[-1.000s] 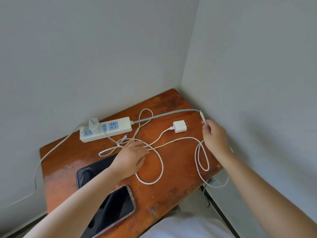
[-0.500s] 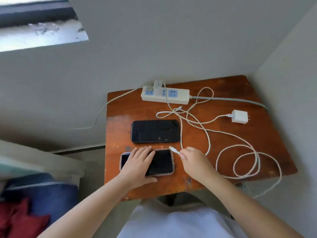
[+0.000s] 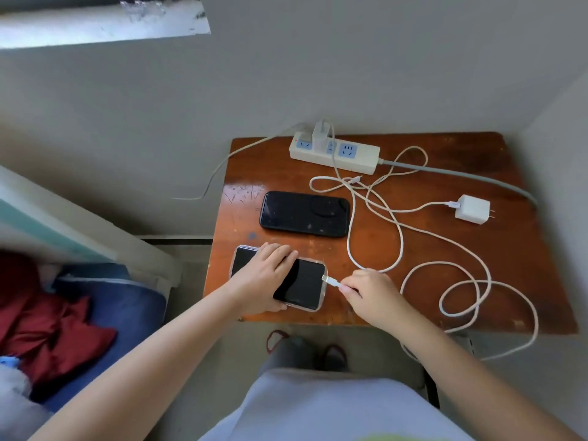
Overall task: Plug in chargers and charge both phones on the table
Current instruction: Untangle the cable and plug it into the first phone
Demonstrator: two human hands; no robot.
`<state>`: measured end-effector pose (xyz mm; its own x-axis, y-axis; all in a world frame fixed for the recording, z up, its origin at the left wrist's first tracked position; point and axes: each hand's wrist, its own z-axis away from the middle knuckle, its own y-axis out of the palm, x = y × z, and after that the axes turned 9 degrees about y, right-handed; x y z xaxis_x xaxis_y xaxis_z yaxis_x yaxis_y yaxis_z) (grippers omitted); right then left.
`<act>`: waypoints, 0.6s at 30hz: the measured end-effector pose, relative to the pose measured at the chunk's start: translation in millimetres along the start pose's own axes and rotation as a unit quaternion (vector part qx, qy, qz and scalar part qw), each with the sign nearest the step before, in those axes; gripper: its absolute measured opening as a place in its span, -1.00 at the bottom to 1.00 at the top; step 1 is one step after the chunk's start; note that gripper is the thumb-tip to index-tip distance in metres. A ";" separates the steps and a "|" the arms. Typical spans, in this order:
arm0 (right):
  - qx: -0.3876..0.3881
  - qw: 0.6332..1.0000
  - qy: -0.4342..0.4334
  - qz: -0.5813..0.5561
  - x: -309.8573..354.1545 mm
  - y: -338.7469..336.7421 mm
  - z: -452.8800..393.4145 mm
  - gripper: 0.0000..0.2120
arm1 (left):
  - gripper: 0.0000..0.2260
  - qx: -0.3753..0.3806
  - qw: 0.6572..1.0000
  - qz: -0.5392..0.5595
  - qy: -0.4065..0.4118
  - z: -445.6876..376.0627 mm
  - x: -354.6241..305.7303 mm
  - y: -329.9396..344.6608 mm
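Two dark phones lie on the wooden table point(image 3: 445, 249). My left hand point(image 3: 264, 278) grips the near phone in its clear case point(image 3: 305, 284) and holds it down. My right hand point(image 3: 372, 292) pinches the white cable's plug point(image 3: 331, 280), whose tip touches that phone's right end. The far phone point(image 3: 304, 213) lies free, with no cable in it. One white charger point(image 3: 319, 135) stands plugged into the power strip point(image 3: 334, 152) at the table's back. A second white charger point(image 3: 472, 209) lies loose at the right, prongs out, its cable attached.
White cables loop in a tangle point(image 3: 413, 237) over the table's right half, one hanging off the front edge. Walls close in behind and to the right. A bed with red and blue cloth point(image 3: 63, 326) sits to the left.
The camera swung from the corner down to the phones. My right hand brought the cable plug to the near phone's end, and my left hand closed around that phone.
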<state>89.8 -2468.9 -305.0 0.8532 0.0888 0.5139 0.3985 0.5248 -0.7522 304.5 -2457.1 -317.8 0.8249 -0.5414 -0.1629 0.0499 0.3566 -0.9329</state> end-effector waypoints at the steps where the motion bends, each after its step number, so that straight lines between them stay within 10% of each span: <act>1: -0.015 0.998 -0.015 0.053 2.2 0.3 1.3 -0.76 | -0.18 0.004 1.000 0.000 0.000 2.1 -1.4 -0.9; 18: -0.149 0.985 -0.070 0.060 20.8 8.3 21.2 -0.89 | -0.16 -0.008 0.997 0.072 -0.014 26.2 17.2 -11.3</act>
<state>103.7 -2444.8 -291.8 0.8536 0.2621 0.4501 0.3962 0.2342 -0.8878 332.8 -2450.4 -301.7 0.8381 -0.4640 -0.2869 -0.0795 0.4164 -0.9057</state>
